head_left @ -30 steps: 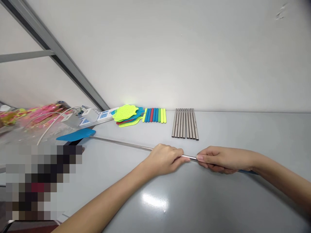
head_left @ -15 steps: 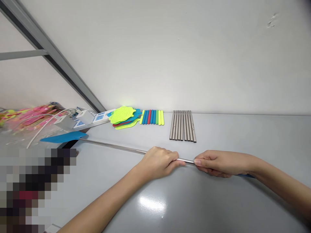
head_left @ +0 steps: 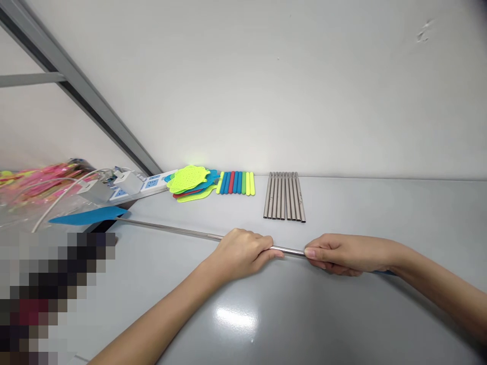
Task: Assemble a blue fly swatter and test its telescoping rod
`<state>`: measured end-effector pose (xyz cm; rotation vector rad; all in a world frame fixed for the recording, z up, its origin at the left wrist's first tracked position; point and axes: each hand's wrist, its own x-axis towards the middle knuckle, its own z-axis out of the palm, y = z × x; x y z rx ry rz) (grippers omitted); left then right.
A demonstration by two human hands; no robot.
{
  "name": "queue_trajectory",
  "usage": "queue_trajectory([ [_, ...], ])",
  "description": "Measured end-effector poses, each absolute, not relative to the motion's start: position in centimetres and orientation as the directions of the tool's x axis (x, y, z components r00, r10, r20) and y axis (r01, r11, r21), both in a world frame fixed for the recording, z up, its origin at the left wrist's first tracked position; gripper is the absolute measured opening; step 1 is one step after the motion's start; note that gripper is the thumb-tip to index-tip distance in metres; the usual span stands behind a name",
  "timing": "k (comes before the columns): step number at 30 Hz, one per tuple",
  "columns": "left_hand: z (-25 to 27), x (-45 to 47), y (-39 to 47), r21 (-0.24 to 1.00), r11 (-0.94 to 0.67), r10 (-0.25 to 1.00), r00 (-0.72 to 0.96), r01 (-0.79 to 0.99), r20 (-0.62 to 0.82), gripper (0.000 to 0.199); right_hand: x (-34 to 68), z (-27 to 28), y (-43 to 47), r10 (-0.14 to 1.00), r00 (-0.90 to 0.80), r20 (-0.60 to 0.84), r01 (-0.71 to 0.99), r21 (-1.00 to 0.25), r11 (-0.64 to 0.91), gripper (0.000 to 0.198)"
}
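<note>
Left hand and right hand closed round one rod; seemingly nine tubes beyond.

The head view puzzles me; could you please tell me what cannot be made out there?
Head view: metal rod, the stretch inside the left hand, hidden by that hand.
Head view: blue piece, hidden by the right hand and wrist except a sliver.
Head view: lower mesh heads, partly covered by the top yellow one.
Head view: lower-left area, masked by pixelation.
</note>
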<state>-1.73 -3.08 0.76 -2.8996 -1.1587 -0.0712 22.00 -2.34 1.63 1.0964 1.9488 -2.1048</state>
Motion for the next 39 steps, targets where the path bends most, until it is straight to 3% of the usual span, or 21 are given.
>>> queue_trajectory([
  [39,0.5,-2.8,-2.9,-0.056,-0.732,0.673,0.733,0.679,0.100,0.041,22.7,0.9,-2.1,0.378,-0.754,-0.538,0.478,-0.843,-0.247,0.041],
])
